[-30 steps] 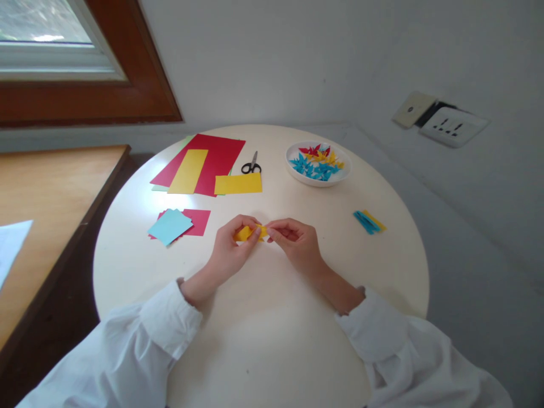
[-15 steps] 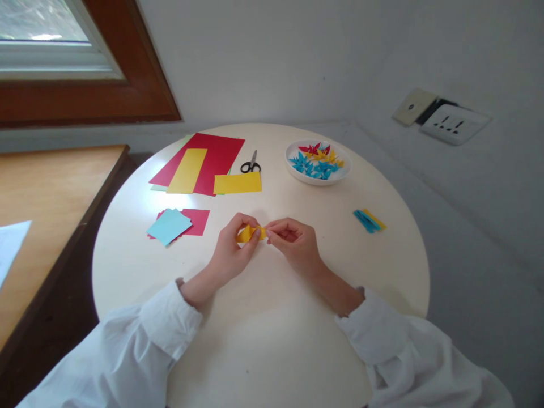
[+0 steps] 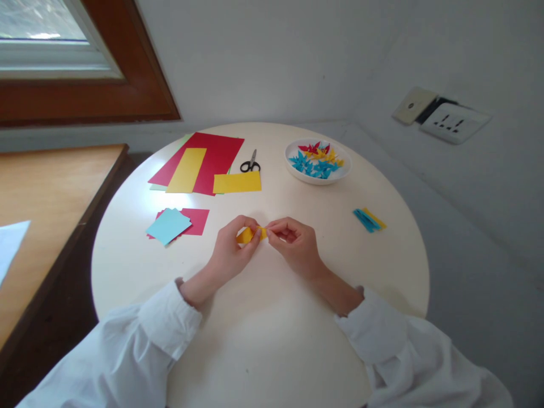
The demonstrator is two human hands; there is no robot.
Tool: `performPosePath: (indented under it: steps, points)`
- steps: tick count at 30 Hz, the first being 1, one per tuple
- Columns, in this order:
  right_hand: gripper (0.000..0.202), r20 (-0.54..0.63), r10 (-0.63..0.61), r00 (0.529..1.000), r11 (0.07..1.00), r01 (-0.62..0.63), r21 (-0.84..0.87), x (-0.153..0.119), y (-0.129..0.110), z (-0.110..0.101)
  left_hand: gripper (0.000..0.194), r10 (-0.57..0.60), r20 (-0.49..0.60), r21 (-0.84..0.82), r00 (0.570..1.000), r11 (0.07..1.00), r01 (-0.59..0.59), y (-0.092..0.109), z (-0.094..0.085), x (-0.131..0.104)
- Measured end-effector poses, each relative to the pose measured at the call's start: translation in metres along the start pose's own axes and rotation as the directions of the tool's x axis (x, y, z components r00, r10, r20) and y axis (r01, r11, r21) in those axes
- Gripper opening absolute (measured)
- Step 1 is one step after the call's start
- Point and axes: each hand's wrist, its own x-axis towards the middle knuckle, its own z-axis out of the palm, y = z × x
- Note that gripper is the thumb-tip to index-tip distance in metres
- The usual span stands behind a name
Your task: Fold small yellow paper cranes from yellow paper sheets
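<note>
A small folded yellow paper (image 3: 245, 235) is held between my two hands over the middle of the round table. My left hand (image 3: 234, 245) pinches it between thumb and fingers, with part of the paper showing inside the grip. At the paper's right end, my right hand (image 3: 295, 243) has its thumb and fingertips closed on the edge. The fingertips of both hands nearly meet and hide some of the folds. Beyond them, a white plate (image 3: 318, 181) holds folded blue, yellow and red paper figures (image 3: 321, 169).
Black-handled scissors (image 3: 250, 165) lie behind a yellow paper strip (image 3: 237, 182). Red sheets (image 3: 219, 161) with another yellow strip (image 3: 187, 170) are at the back left. Light blue squares (image 3: 169, 226) sit left; blue and yellow folded strips (image 3: 368, 220) lie right on the white table (image 3: 263, 340).
The left end of the yellow paper has tilted slightly between my left fingers. Both hands keep their grip and have hardly moved.
</note>
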Motion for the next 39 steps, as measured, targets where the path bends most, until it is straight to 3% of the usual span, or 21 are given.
performPosePath:
  steps: [30,39]
  points:
    - [0.005,-0.011,-0.090,0.996,0.995,0.090,-0.052,-0.0034,-0.0009,0.0019,0.011,-0.026,0.016,0.062,1.000,0.998,0.025,0.0007,0.0032,-0.0018]
    - [0.006,0.006,-0.136,0.991,0.980,0.135,-0.148,-0.0031,-0.0002,0.0006,0.007,0.054,0.069,0.196,0.996,0.978,-0.066,0.0017,0.0012,0.0004]
